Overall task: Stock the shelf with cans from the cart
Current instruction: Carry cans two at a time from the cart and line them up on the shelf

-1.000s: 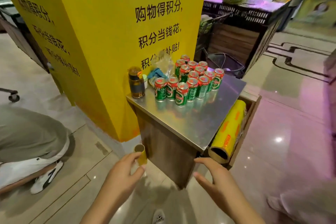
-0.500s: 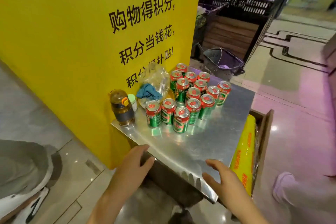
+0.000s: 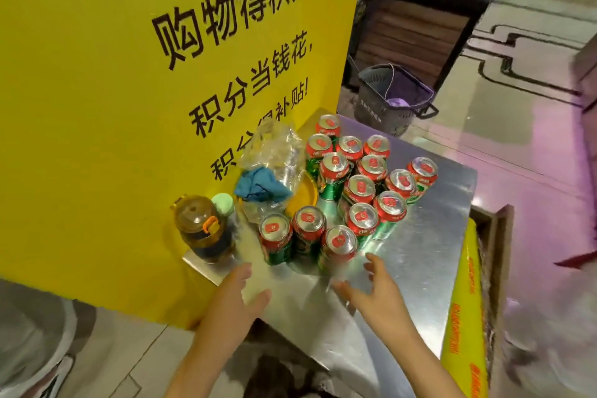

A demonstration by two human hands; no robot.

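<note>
- Both hands are reaching in over the steel top; left hand (image 3: 237, 292) is hovering with fingers straight and holding nothing, just short of the front row; right hand (image 3: 371, 287) is spreading relaxed fingers, also holding nothing, beside the nearest can (image 3: 339, 244).
- Hands are flanking that front can from either side, which I judge is setting up a two-handed grab of the closest cans.
- Cans (image 3: 358, 184) are standing upright in a tight cluster on the metal counter (image 3: 429, 242), lids up, bodies touching; the front ones are easiest to lift without knocking the rest.
- Crowding the left: an amber bottle (image 3: 202, 229) is sitting near the counter's corner, with a small green-capped bottle (image 3: 223, 205) just beside it; a blue cloth (image 3: 260, 186) and a clear plastic bag (image 3: 277, 152) are lying behind against the yellow sign (image 3: 129, 74).
- Yellow film roll (image 3: 465, 317) is lying along the right edge; a grey basket (image 3: 392, 97) is sitting on the floor beyond.
</note>
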